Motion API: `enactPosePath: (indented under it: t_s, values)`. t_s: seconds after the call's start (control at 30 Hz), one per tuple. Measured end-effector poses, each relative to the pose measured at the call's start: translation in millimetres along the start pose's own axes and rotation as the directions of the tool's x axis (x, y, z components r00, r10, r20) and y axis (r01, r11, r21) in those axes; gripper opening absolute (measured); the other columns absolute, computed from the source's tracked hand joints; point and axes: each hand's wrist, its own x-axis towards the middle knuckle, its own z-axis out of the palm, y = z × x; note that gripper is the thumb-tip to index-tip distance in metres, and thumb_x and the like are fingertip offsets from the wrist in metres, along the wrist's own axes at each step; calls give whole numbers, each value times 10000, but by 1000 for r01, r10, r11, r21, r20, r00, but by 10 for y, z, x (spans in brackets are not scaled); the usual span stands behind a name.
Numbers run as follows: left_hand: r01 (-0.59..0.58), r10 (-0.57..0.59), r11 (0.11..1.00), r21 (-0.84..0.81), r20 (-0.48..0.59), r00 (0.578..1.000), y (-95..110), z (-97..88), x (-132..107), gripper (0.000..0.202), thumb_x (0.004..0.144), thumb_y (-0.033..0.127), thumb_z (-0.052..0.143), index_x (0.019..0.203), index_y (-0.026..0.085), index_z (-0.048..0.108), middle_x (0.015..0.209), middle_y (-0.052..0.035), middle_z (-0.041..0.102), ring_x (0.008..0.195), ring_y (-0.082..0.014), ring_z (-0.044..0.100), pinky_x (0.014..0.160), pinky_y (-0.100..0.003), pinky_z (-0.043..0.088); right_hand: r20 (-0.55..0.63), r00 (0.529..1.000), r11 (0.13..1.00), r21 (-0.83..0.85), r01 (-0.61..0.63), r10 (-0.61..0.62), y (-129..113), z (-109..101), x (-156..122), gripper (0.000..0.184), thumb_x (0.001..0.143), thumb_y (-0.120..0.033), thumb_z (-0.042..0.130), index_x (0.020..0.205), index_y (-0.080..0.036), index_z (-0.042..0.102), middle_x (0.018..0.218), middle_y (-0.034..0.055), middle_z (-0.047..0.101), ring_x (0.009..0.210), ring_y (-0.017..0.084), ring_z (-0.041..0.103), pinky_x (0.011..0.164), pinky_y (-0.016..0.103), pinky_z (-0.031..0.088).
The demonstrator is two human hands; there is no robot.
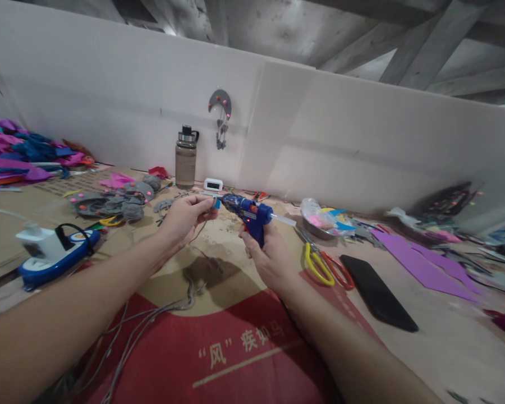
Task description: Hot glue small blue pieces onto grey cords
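Observation:
My right hand (269, 255) is wrapped round the grip of a blue hot glue gun (250, 212), held above the table with its nozzle pointing left and a glue stick jutting out of its back. My left hand (185, 216) is closed in a pinch on a small blue piece (216, 204), which sits right at the gun's nozzle. A thin wire hangs down from my left hand toward a bundle of grey wires (151, 320) lying on the red and brown cardboard (235, 348).
Scissors with yellow and red handles (326, 265) and a black phone (379, 292) lie right of my hands. A bowl of coloured scraps (320, 220), purple foam sheets (421, 261), a water bottle (186, 157), grey felt pieces (109, 203) and a blue-white power strip (53, 249) surround the work spot.

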Motion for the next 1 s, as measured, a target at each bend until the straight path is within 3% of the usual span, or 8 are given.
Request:
enactPosePath:
  t_s: [1.0]
  values:
    - [5,-6,999,-43,-30,1000,55,31,-17,167,638,235,727,684,113,622,657,-22,609,584,-92,568,624,-241,474,-43,996,996,46,75,-73,58,27,5,161,867,-332,462,976,-214,482,825,54,590,745,196,571,631,336,448]
